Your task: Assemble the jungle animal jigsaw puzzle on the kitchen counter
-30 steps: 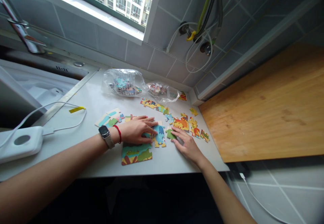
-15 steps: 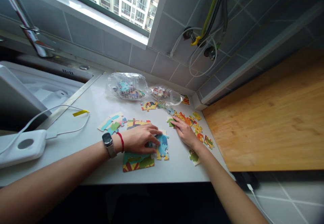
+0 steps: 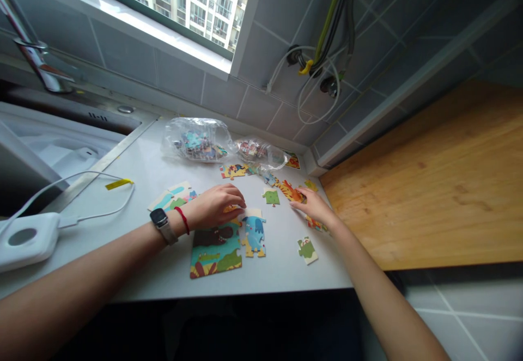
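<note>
My left hand [image 3: 220, 206], with a watch and a red band at the wrist, hovers palm down over the upper part of a partly joined animal puzzle [image 3: 216, 252]. Its fingers are loosely bent with no piece visible in them. Just right of that section lies a joined strip with a blue elephant [image 3: 254, 234]. My right hand [image 3: 314, 207] is at a cluster of loose pieces, thumb and fingers apart around an orange puzzle piece [image 3: 291, 191]; whether it grips one is unclear. A green piece [image 3: 271, 197] lies between the hands, and a green-and-white piece [image 3: 307, 250] nearer me.
Clear plastic bags of pieces [image 3: 198, 140] lie along the wall. Joined light-blue pieces [image 3: 174, 193] are partly behind my left forearm. A white charger [image 3: 28, 241] with a cable stands left, beside the sink [image 3: 122, 151]. A wooden board [image 3: 425, 187] bounds the right side.
My right hand has left the green piece and moved right to the orange pieces. My left hand has lifted back from the elephant strip, uncovering more of the puzzle. The view has shifted slightly.
</note>
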Demonstrator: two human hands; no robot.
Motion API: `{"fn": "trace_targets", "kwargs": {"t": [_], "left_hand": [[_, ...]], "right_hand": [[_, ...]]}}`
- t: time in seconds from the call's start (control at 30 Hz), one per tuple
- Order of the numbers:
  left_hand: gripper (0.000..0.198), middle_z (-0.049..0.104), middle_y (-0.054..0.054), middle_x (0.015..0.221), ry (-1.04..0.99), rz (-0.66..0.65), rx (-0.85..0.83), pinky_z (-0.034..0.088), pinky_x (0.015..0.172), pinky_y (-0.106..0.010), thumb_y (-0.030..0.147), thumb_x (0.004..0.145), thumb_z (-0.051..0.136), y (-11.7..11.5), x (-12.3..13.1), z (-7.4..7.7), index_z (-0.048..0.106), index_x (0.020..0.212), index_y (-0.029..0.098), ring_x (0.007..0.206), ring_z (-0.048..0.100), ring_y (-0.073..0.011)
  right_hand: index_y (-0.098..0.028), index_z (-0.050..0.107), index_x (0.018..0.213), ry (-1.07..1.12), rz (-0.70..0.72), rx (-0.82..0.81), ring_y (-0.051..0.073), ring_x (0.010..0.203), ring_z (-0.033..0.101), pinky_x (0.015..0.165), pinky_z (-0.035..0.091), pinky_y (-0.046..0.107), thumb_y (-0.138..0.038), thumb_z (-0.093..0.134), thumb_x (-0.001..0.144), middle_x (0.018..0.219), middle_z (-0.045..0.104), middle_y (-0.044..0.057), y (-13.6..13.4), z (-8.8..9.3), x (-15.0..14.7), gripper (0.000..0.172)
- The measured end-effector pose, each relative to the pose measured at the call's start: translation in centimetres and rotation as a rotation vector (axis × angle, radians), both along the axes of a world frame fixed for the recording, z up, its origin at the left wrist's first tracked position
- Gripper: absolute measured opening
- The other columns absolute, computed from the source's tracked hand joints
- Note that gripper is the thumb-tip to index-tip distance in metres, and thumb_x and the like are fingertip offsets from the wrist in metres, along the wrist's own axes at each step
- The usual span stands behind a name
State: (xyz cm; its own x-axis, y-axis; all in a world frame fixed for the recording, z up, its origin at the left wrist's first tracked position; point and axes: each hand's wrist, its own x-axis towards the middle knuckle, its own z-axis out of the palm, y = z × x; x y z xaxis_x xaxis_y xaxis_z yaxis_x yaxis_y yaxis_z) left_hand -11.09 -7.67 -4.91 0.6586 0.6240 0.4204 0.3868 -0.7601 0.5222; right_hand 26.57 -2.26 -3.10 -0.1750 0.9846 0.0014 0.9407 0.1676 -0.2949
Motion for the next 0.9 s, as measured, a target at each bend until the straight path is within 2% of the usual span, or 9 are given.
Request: {"fn": "trace_targets", "kwargs": {"t": [0.1,0.17,0.3,0.47,0.73,0.9], "left_hand": [[0.023,0.077,-0.010,0.104,-0.023,0.047,0.020,0.056,0.090,-0.038,0.029,0.104,0.056,0.6,-0.5,-0.1,0.077,0.102,0.018,0.095,0.069,-0.0225],[0.024,0.077,-0.009,0.103,-0.038,0.082,0.024,0.055,0.090,-0.039,0.029,0.105,0.055,0.9,-0.7,-0.2,0.076,0.101,0.019,0.094,0.069,-0.0224],[0.023,0.077,-0.008,0.100,-0.063,0.120,0.018,0.055,0.094,-0.039,0.028,0.104,0.055,1.2,-0.8,-0.6,0.076,0.099,0.019,0.093,0.069,-0.0214],[0.023,0.076,-0.008,0.102,-0.043,0.099,0.001,0.055,0.094,-0.040,0.031,0.104,0.056,1.1,-0.8,-0.5,0.076,0.100,0.019,0.095,0.069,-0.0220],[0.020,0.075,-0.009,0.105,0.003,-0.008,-0.009,0.056,0.093,-0.040,0.032,0.099,0.062,0.0,-0.3,0.3,0.076,0.104,0.019,0.096,0.069,-0.0226],[0.020,0.076,-0.008,0.114,0.034,-0.120,-0.014,0.055,0.099,-0.044,0.037,0.096,0.069,-2.3,1.2,0.9,0.077,0.109,0.024,0.111,0.068,-0.0274]], "right_hand": [[-0.012,0.071,0.134,-0.044,-0.017,-0.086,0.041,0.135,0.061,0.116,0.044,0.053,-0.046,0.090,0.070,0.142,0.066,0.023,0.6,0.2,-0.1,0.075],[-0.011,0.069,0.137,-0.066,-0.021,-0.128,0.041,0.135,0.061,0.117,0.044,0.052,-0.049,0.090,0.070,0.144,0.065,0.023,0.9,0.4,0.0,0.080],[-0.013,0.070,0.137,-0.088,0.005,-0.161,0.040,0.142,0.055,0.121,0.039,0.050,-0.049,0.086,0.076,0.149,0.061,0.021,0.9,0.7,0.3,0.073],[-0.015,0.067,0.142,-0.082,0.039,-0.162,0.040,0.149,0.046,0.126,0.033,0.053,-0.045,0.079,0.085,0.157,0.054,0.018,-0.1,0.4,1.1,0.066],[-0.014,0.066,0.142,-0.056,0.084,-0.126,0.040,0.149,0.047,0.126,0.034,0.058,-0.040,0.073,0.088,0.156,0.054,0.018,-1.2,-0.2,2.3,0.060],[-0.017,0.067,0.142,-0.045,0.136,-0.119,0.036,0.147,0.050,0.125,0.037,0.056,-0.030,0.068,0.090,0.155,0.056,0.015,-2.3,-0.3,3.0,0.054]]}}
